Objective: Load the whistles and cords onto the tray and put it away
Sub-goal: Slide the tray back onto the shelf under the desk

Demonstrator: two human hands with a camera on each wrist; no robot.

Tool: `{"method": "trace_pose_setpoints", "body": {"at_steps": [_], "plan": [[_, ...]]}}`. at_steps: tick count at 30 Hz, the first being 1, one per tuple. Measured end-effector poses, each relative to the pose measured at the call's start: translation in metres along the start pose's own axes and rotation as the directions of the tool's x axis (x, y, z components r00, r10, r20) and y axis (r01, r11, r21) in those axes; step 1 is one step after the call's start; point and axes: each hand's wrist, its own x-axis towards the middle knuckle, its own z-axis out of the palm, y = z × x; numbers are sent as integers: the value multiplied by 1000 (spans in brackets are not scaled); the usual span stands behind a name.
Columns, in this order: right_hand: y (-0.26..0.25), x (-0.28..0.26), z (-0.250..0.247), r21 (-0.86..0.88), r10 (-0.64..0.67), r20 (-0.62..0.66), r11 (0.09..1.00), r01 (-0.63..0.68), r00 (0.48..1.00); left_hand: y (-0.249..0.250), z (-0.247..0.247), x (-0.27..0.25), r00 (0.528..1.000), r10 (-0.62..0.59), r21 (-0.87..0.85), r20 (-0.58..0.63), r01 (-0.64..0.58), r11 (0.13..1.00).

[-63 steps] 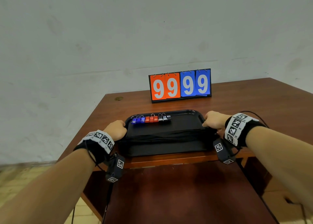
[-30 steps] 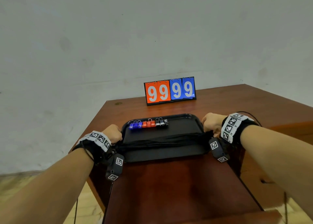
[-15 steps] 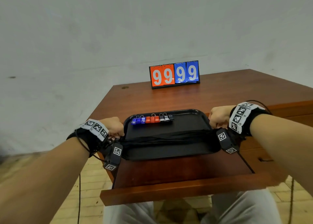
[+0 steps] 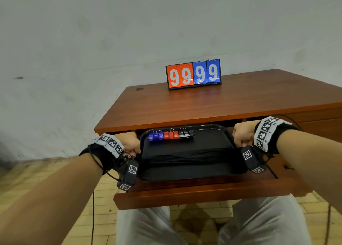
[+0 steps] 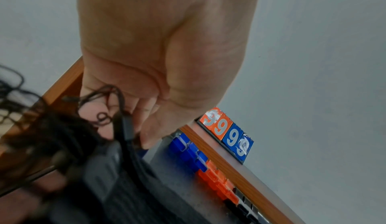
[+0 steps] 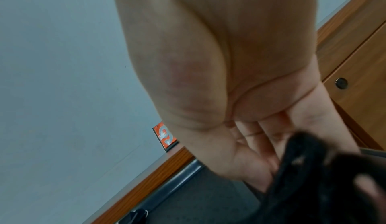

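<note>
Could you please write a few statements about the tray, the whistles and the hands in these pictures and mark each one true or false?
1. Both hands hold the black tray by its short ends: true; the left hand and the right hand grip it.
2. The whistles lie scattered on the desk top: false; they sit in a row at the tray's far edge.
3. The tray is over the pulled-out drawer: true.
4. The scoreboard reads 0000: false; it reads 9999.
5. The black cords stretch across the tray: true.
</note>
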Motion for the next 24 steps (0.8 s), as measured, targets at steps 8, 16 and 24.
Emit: {"method": "trace_pose_setpoints", "body": {"at_steps": [8, 16, 24], "plan": [[-2, 2, 14, 16, 37, 7, 999, -37, 999, -7, 23, 18, 999, -26, 17, 44, 25, 1000], [-2, 12, 27, 97, 54, -20, 994, -52, 998, -4, 37, 33, 1000, -10, 49, 25, 9, 999], [-7, 21, 35, 55, 114, -69, 992, -110, 991, -5, 46, 49, 999, -26, 66, 37, 23, 998]]}}
